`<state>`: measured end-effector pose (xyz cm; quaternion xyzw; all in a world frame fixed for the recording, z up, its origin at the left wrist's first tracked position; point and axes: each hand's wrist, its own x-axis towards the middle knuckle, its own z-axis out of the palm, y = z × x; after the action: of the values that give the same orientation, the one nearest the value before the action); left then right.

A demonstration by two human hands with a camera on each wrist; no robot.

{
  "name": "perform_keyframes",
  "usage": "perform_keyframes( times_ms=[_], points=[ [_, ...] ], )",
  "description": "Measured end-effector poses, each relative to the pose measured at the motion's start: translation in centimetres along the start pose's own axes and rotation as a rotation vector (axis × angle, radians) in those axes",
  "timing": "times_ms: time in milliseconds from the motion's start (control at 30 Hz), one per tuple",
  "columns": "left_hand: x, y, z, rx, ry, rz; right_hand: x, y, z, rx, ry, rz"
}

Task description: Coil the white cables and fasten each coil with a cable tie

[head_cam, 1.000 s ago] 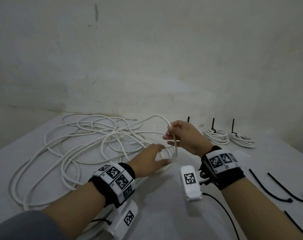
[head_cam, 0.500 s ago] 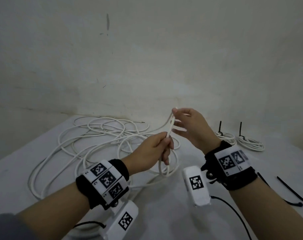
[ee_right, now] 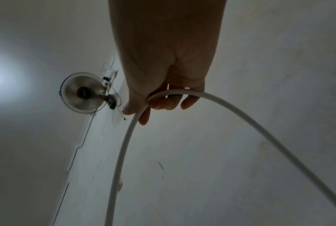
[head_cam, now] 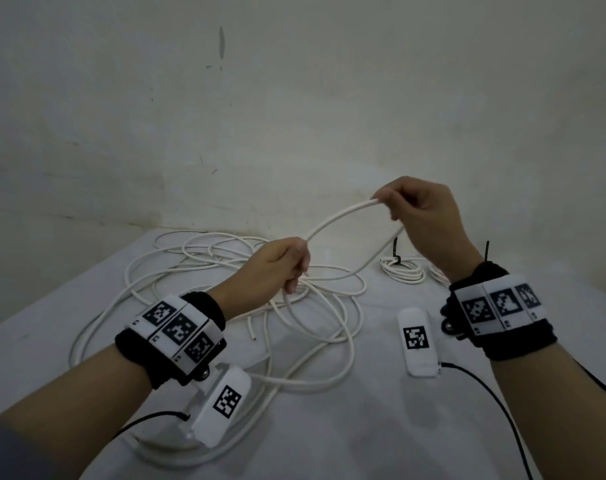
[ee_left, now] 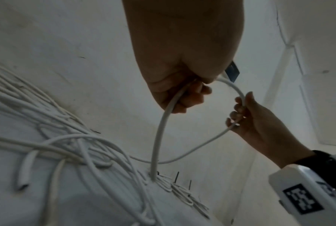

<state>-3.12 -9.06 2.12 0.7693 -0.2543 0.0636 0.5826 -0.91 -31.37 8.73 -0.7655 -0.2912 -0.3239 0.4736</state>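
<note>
While the white cable (head_cam: 343, 216) arches in the air between both hands, most of its length lies in a loose tangle (head_cam: 225, 282) on the desk (head_cam: 363, 427), spread from about nine o'clock to twelve o'clock of the left wrist. A second ago the hands were low over the desk and close together near the cable's end; half a second ago they had lifted it and both pinched one short upright stretch. Now they have drawn apart, and a first open loop hangs between them. The right hand (head_cam: 422, 220), raised at about one o'clock, pinches the cable near its end between thumb and fingertips, and a lower strand runs under its palm. The left hand (head_cam: 277, 268) is curled round the cable where the loop crosses itself, lower and toward ten o'clock of the right.

I judge this to be the start of coiling: one turn is forming, and the tangle has yet to be fed in.

Beyond the right wrist, around one o'clock on the desk, lie finished coils (head_cam: 403, 271), each with a black cable tie (head_cam: 395, 251) standing up from it.
</note>
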Motion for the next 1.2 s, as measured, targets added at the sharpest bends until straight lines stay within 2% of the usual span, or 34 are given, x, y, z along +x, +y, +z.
perform_keyframes(
  times_ms=[100,267,367,533,633,733,867,1000,1133,1200],
  points=[
    [-0.5,-1.3,-0.5,-0.056,0.094,-0.060,0.0,0.9,-1.4,-0.007,0.112,0.020],
    [0.2,-1.5,-0.2,-0.276,0.155,-0.112,-0.5,1.9,-1.7,-0.065,0.143,-0.025],
    [1.5,-0.4,-0.1,-0.496,0.283,-0.048,-1.2,2.3,-1.3,-0.111,0.107,-0.035],
    [3.6,1.4,-0.6,-0.831,0.519,0.089,-3.1,3.1,1.0,-0.104,-0.115,0.057],
    [4.5,1.8,-1.5,-1.015,0.576,0.138,-3.7,4.2,1.5,-0.026,-0.084,0.109],
    [4.8,1.6,-2.6,-1.118,0.549,0.191,-3.6,5.4,1.8,-0.067,-0.082,0.101],
    [5.5,1.0,-3.3,-1.076,0.521,0.252,-3.3,5.5,3.2,-0.345,-0.291,-0.092],
    [6.4,0.2,-2.0,-0.885,0.522,0.193,-3.7,3.2,4.7,-0.507,-0.489,-0.201],
    [6.8,-0.5,0.3,-0.654,0.423,0.087,-3.8,1.1,4.5,-0.501,-0.584,-0.233],
    [6.8,-0.8,1.3,-0.577,0.314,0.037,-3.6,0.6,3.7,-0.524,-0.554,-0.251]
  ],
)
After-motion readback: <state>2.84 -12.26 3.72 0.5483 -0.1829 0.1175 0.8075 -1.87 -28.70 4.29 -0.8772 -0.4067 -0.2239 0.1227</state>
